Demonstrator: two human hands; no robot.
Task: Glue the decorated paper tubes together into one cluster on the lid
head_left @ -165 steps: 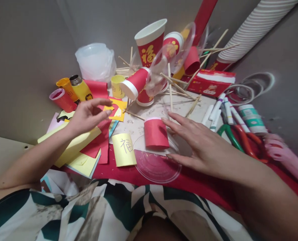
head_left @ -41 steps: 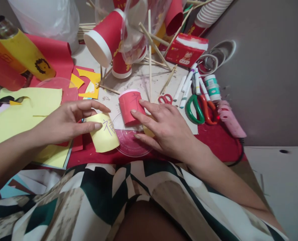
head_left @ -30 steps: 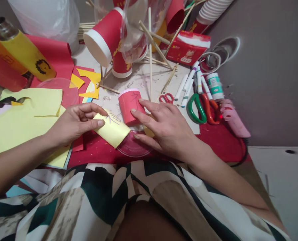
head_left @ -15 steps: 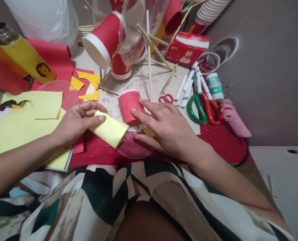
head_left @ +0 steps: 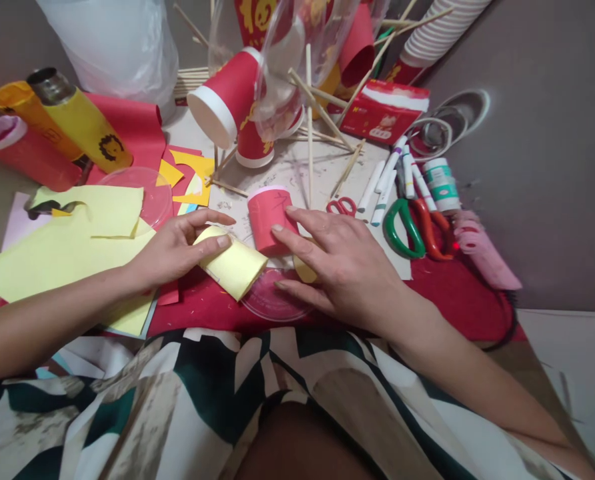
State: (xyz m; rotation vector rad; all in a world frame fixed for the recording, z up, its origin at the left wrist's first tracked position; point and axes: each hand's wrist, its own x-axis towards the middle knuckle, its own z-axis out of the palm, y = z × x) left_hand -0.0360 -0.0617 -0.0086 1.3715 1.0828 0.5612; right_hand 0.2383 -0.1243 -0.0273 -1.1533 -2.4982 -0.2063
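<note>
In the left hand (head_left: 177, 244), between thumb and fingers, hold the tilted yellow paper tube (head_left: 240, 268) lightly to avoid denting it. Just left of the spread, ungripping right hand (head_left: 346, 267) and touching it, steady the standing red paper tube (head_left: 266, 224) without squeezing.

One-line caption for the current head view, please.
Left hand holding a tilted yellow paper tube, right hand at a red cylinder, with markers and paper cups beyond.

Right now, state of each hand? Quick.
Left hand: closed lightly on the tilted yellow paper tube.
Right hand: open, not gripping, touching the side of the red paper cylinder.
</note>
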